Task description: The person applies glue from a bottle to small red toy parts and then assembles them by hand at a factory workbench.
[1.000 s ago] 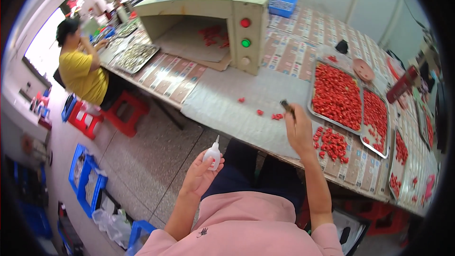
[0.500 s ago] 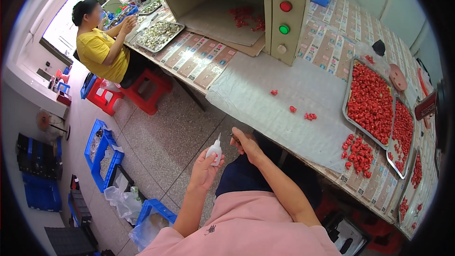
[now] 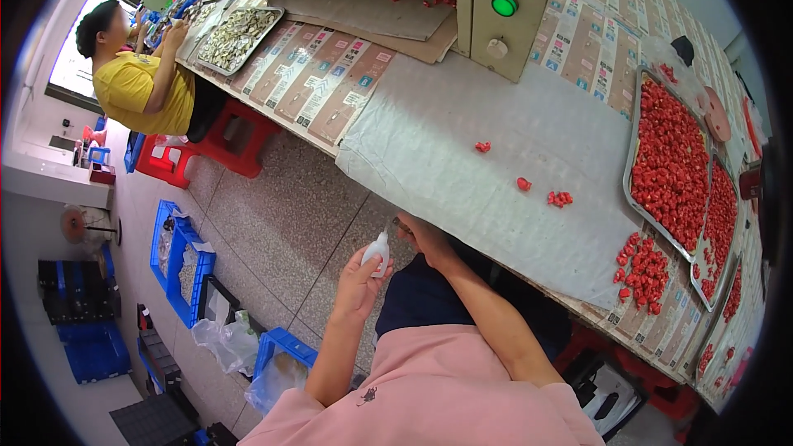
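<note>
A small white squeeze bottle (image 3: 376,258) with a thin pointed nozzle stands nearly upright in my left hand (image 3: 356,287), whose fingers wrap round its body. Just right of the nozzle, my right hand (image 3: 426,239) is closed with thumb and fingers together. Something small and dark shows at its fingertips, too little to name. Both hands are over my lap, in front of the table edge. On the white sheet (image 3: 462,116) covering the table lie a few loose red pieces (image 3: 560,199), out of my hands' reach at this moment.
Metal trays (image 3: 634,190) full of small red pieces stand at the right, with a loose heap (image 3: 642,272) beside them. A beige oven-like machine (image 3: 487,25) stands at the back. Left, a person in yellow (image 3: 144,91) sits by another tray (image 3: 239,41). Blue crates (image 3: 169,256) lie on the floor.
The view has shifted, so the table and machine sit differently in it. My right fingertips are a little closer to the bottle's nozzle. The left hand keeps its hold on the bottle.
</note>
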Tool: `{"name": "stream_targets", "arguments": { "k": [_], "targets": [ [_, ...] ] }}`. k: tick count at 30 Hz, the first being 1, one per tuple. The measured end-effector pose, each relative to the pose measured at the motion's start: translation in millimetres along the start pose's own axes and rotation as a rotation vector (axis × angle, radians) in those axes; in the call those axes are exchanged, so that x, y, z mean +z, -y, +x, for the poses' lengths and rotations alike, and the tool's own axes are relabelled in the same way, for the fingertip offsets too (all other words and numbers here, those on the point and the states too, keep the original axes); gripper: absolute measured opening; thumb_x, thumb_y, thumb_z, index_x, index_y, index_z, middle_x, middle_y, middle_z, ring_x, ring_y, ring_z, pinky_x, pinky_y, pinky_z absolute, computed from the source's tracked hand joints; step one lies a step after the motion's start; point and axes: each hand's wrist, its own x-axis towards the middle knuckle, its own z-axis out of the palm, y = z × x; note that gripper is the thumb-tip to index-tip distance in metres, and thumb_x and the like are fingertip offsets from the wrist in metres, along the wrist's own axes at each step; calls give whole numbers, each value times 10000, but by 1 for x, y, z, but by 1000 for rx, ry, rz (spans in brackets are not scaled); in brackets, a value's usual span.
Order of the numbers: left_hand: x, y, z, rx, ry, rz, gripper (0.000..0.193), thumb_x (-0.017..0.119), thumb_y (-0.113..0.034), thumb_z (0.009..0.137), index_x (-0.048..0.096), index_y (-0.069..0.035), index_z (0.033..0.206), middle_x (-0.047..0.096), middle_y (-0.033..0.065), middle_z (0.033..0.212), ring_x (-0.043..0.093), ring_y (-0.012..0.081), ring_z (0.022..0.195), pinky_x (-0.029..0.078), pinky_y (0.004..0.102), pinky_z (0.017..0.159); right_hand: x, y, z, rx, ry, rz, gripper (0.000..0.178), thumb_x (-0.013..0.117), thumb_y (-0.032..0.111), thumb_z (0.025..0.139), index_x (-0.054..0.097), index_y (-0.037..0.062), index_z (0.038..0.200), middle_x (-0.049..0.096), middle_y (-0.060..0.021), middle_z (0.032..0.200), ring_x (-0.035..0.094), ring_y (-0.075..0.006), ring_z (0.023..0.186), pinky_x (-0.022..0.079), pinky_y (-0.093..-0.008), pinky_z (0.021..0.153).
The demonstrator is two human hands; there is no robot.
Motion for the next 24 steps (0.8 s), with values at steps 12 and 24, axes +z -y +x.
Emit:
{"name": "stream_targets", "arguments": {
  "k": [12, 24],
  "targets": [
    [5, 1, 1, -48, -10, -13, 305, 556, -102, 898, 480, -4, 1177, 580, 121, 1048, 593, 209, 927, 503, 306, 782, -10, -22, 16, 19, 2, 6, 325, 553, 428, 847, 540, 111, 773, 530, -10, 639, 399, -66, 493, 270, -218, 425],
    [3, 0, 1, -61, -8, -26, 297, 562, -107, 899, 486, -3, 1166, 578, 117, 1045, 590, 210, 934, 504, 306, 780, -7, -25, 15, -33, -70, -80, 449, 497, 490, 850, 513, 95, 638, 455, 1, 556, 347, -81, 456, 243, -243, 412]
  ]
}}
